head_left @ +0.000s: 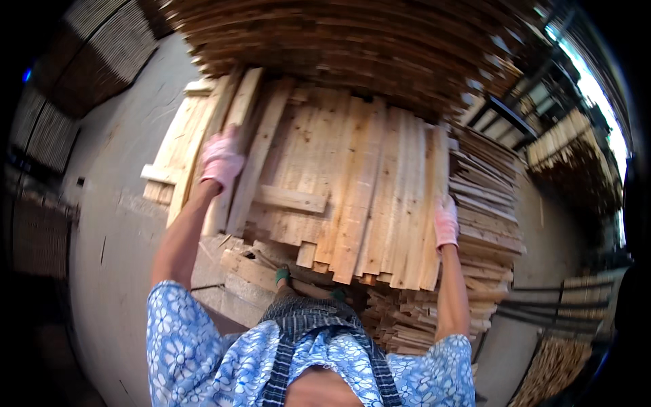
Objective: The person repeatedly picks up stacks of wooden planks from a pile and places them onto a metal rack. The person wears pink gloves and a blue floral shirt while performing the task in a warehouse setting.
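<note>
Planks [346,183] of pale raw wood lay side by side in a loose layer on top of a stack, their near ends ragged and uneven over the stack's near edge, and both hands were on them. The left hand [220,159], in a pink glove, pressed down on a long narrow board [239,136] near the layer's left edge, its fingers curled over the board in a grip; that board ran slanted from the far left corner toward the near edge, lying beside other narrow boards of the same length. The right hand [445,222], also in a pink glove, was closed around the outer edge of the rightmost plank [437,203] at the layer's right edge, thumb side toward the wood. A short cross piece [290,199] lay flat across the planks between the two hands, nearer the left one. Just right of the layer stood a lower pile of stacked boards [485,217], its ends stepped and touching the gripped plank's side. Beyond the far edge rose a taller, darker heap of timber [352,47]. Below the near edge, loose offcuts [251,264] rested on the concrete floor [115,203], and a foot in a green sandal [282,275] stood among them. Blue flowered sleeves [183,339] covered the person's upper arms.
</note>
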The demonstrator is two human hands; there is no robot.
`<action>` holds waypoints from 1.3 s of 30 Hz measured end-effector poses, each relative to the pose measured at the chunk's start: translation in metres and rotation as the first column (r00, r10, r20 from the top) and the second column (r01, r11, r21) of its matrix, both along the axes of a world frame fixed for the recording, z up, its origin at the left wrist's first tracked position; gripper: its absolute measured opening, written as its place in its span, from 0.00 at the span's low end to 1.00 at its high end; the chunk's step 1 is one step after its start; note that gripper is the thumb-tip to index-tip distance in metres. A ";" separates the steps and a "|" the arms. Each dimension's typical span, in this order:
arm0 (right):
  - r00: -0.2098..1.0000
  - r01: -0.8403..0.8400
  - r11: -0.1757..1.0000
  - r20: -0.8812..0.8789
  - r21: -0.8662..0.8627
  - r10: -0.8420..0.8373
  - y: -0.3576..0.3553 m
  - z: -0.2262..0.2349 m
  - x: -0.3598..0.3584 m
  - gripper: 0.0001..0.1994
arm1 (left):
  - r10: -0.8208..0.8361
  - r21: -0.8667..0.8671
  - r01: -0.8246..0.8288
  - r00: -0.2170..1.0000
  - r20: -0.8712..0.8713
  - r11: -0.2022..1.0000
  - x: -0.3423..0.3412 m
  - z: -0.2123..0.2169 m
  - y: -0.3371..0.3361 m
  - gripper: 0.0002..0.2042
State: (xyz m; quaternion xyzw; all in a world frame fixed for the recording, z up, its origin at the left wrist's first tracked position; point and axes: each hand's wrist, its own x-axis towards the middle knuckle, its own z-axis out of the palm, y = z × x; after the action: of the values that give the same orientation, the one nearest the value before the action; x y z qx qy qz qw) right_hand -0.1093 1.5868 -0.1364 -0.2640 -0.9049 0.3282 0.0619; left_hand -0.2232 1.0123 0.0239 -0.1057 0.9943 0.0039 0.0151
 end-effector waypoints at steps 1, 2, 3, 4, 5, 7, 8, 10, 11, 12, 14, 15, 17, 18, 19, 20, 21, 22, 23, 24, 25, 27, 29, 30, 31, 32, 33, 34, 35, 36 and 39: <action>0.999 0.025 0.994 0.031 0.108 -0.029 -0.018 0.010 0.000 0.39 | -0.024 -0.036 0.023 0.999 -0.044 0.999 0.006 -0.008 -0.005 0.35; 0.996 -0.030 0.996 0.090 0.086 0.022 -0.062 0.050 0.000 0.44 | -0.039 -0.111 0.030 0.996 -0.082 0.993 0.023 -0.014 -0.016 0.34; 0.994 -0.107 0.986 0.010 0.130 0.107 -0.061 0.057 0.004 0.45 | -0.105 -0.157 0.083 0.985 -0.140 0.984 0.026 -0.014 -0.002 0.34; 0.987 -0.156 0.983 -0.033 0.094 0.160 -0.053 0.058 0.005 0.44 | -0.093 -0.073 0.088 0.993 -0.078 0.993 0.027 -0.006 0.015 0.33; 0.978 -0.194 0.979 -0.073 0.056 0.198 -0.044 0.053 0.010 0.44 | -0.104 0.010 0.104 0.995 -0.014 0.995 0.024 0.006 0.025 0.33; 0.975 -0.182 0.940 -0.073 0.289 0.211 -0.035 0.054 0.011 0.42 | -0.086 0.102 0.077 0.993 0.083 0.992 0.021 0.011 0.020 0.36; 0.974 -0.164 0.902 -0.078 0.400 0.211 -0.033 0.060 0.003 0.41 | -0.091 0.066 0.088 0.995 0.047 0.994 0.019 0.007 0.021 0.37; 0.957 -0.220 0.957 -0.150 0.192 0.250 -0.104 0.102 -0.022 0.39 | -0.009 0.023 0.007 0.999 0.051 1.000 0.021 -0.009 0.009 0.38; 0.943 -0.281 0.960 -0.183 0.018 0.279 -0.157 0.126 -0.023 0.38 | -0.004 0.037 0.001 0.997 0.075 0.999 0.029 -0.012 0.004 0.38; 0.936 -0.314 0.937 -0.214 -0.150 0.280 -0.207 0.152 -0.021 0.38 | -0.012 0.054 0.007 0.996 0.089 0.999 0.031 -0.009 0.002 0.38; 0.889 -0.428 0.865 -0.295 -0.262 0.351 -0.287 0.156 -0.038 0.40 | -0.049 0.090 0.041 0.994 0.093 0.995 0.030 0.007 0.015 0.39; 0.859 -0.476 0.845 -0.334 -0.243 0.388 -0.325 0.142 -0.057 0.42 | -0.084 0.100 0.076 0.993 0.080 0.992 0.027 0.009 0.021 0.41; 0.860 -0.466 0.858 -0.337 -0.215 0.383 -0.389 0.100 -0.093 0.44 | -0.123 0.161 0.104 0.986 0.114 0.981 0.018 0.015 0.024 0.42; 0.896 -0.417 0.872 -0.279 -0.256 0.347 -0.412 0.083 -0.105 0.45 | -0.139 0.176 0.116 0.983 0.124 0.978 0.015 0.019 0.030 0.42; 0.934 -0.357 0.863 -0.116 -0.358 0.339 -0.438 0.079 -0.113 0.47 | -0.102 0.183 0.091 0.993 0.055 0.979 0.011 0.005 0.025 0.38; 0.947 -0.318 0.825 -0.122 -0.468 0.296 -0.445 0.080 -0.111 0.47 | -0.107 0.166 0.104 0.994 0.008 0.981 0.016 -0.003 0.023 0.36; 0.936 -0.344 0.813 -0.111 -0.470 0.333 -0.446 0.082 -0.112 0.47 | -0.121 0.147 0.125 0.992 -0.039 0.981 0.018 -0.010 0.021 0.35; 0.927 -0.364 0.803 -0.100 -0.472 0.362 -0.443 0.085 -0.115 0.47 | -0.105 0.127 0.108 0.994 -0.034 0.986 0.015 -0.013 0.019 0.34; 0.923 -0.367 0.805 -0.074 -0.466 0.377 -0.427 0.087 -0.111 0.47 | -0.104 0.124 0.106 0.994 -0.022 0.987 0.015 -0.009 0.025 0.34; 0.917 -0.391 0.801 -0.114 -0.454 0.383 -0.415 0.092 -0.105 0.47 | -0.142 0.147 0.151 0.987 -0.070 0.978 0.017 -0.007 0.020 0.33; 0.907 -0.410 0.691 -0.187 -0.596 0.377 -0.399 0.104 -0.091 0.43 | -0.134 0.161 0.137 0.991 -0.030 0.977 0.020 -0.004 0.015 0.33; 0.870 -0.491 0.676 -0.343 -0.549 0.354 -0.346 0.112 -0.059 0.41 | -0.143 0.056 0.146 0.988 -0.062 0.988 0.020 -0.010 0.023 0.37; 0.863 -0.485 0.756 -0.383 -0.439 0.331 -0.285 0.134 -0.019 0.39 | -0.152 0.021 0.152 0.988 -0.011 0.988 0.021 -0.006 0.031 0.37; 0.818 -0.523 0.759 -0.479 -0.389 0.318 -0.251 0.140 0.000 0.36 | -0.188 0.023 0.189 0.981 -0.039 0.982 0.022 -0.007 0.030 0.37; 0.790 -0.530 0.845 -0.406 -0.073 0.460 -0.203 0.129 0.015 0.35 | -0.192 0.011 0.193 0.981 -0.039 0.981 0.025 -0.006 0.031 0.37; 0.792 -0.459 0.833 -0.281 0.310 0.541 -0.153 0.119 0.031 0.34 | -0.187 0.043 0.189 0.981 -0.045 0.981 0.025 -0.006 0.034 0.38; 0.812 -0.343 0.712 -0.187 0.613 0.553 -0.104 0.107 0.048 0.34 | -0.143 0.057 0.141 0.990 0.021 0.988 0.022 -0.003 0.036 0.40; 0.912 -0.309 0.933 -0.221 0.187 0.346 -0.089 0.135 0.049 0.32 | -0.114 0.043 0.112 0.993 0.036 0.993 0.023 -0.005 0.028 0.40; 0.924 -0.269 0.957 -0.251 0.112 0.289 -0.055 0.132 0.052 0.33 | -0.108 0.040 0.106 0.993 0.041 0.994 0.021 -0.005 0.032 0.41; 0.932 -0.233 0.972 -0.279 0.030 0.232 -0.022 0.127 0.052 0.33 | -0.112 0.038 0.110 0.992 0.054 0.993 0.019 -0.006 0.032 0.42; 0.980 -0.149 0.966 -0.161 -0.210 0.116 0.049 0.102 0.032 0.31 | -0.065 0.035 0.061 0.987 0.144 0.998 0.017 0.004 0.039 0.46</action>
State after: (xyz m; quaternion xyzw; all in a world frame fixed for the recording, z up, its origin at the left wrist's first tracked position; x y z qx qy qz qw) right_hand -0.0774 1.6359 -0.0344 -0.1830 -0.8714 0.4486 0.0766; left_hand -0.2059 1.0516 0.0274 -0.0742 0.9932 0.0107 0.0890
